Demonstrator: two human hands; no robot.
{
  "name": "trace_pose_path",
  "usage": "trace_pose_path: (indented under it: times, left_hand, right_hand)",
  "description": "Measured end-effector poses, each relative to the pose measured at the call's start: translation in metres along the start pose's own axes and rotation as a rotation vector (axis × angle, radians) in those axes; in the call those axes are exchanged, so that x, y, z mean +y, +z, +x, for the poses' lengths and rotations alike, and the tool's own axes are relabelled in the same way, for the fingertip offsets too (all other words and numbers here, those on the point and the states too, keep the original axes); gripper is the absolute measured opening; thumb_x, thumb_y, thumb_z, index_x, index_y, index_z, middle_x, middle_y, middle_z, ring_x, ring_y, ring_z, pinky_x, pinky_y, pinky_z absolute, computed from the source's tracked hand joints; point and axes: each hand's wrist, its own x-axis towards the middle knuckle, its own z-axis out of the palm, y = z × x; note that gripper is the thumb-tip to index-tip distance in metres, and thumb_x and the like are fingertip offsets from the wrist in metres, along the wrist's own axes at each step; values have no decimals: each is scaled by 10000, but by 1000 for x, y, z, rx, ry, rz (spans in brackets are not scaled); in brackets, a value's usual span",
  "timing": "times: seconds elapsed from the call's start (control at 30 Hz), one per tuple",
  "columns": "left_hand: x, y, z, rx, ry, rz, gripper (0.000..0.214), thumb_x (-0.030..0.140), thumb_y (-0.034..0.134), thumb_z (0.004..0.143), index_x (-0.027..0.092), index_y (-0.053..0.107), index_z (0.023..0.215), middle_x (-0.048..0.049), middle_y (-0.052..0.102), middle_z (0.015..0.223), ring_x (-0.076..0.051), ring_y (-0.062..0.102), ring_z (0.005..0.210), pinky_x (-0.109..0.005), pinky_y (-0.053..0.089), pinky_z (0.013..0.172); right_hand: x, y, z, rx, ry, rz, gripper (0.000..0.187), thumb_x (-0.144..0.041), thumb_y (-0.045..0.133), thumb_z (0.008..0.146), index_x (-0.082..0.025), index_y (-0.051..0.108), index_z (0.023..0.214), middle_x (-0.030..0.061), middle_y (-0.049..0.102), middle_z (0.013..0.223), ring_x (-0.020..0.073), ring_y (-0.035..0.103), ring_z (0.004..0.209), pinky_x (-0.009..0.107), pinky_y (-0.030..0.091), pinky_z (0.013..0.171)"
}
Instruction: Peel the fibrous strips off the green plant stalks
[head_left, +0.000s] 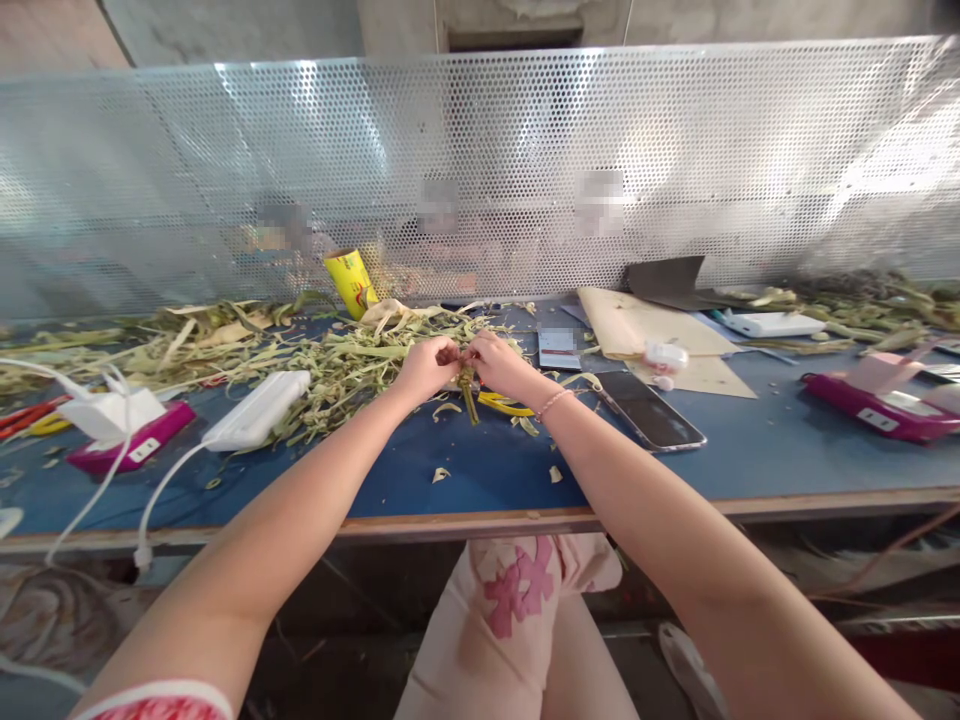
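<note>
My left hand (429, 366) and my right hand (496, 364) meet over the middle of the blue table (405, 470). Both have their fingers closed in a pinch. From between them hangs a small greenish-brown piece of dried plant (469, 398), pointing down; its upper end is hidden by my fingers. Just beyond and left of my hands lies a heap of dried plant stalks and leaves (341, 365). Close under my right hand is a yellow handle (506, 404), the rest of that tool being hidden. Small plant scraps (441, 475) lie on the near tabletop.
Right of my hands are a phone (652, 410), an earbud case (666, 357) and brown paper (622, 325). A white power bank (256, 410) and purple socket block (139, 440) with cables sit left. A perforated metal screen (480, 130) stands behind a yellow tube (350, 283).
</note>
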Motion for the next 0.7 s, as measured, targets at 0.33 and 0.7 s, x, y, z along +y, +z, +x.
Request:
trace_pose_path:
  times: [0.33,0.7]
  left_hand:
    - [0,0,0,-69,-15,-155,125,259,575,634,157,554,702,5,573,647,-121,526,621,-257,421,625]
    - [-9,3,4,-102,-186,-483,419,539,664,575,161,578,733,-8,582,716,-112,528,679,-241,437,637]
  right_hand:
    - [1,-2,0,12,52,-35,169,-35,420,733,-134,556,752,92,540,855,177,495,849,338,421,831]
    - [1,-4,2,29,63,-3,124,-83,444,734,-156,542,711,80,552,824,181,501,848,328,432,802]
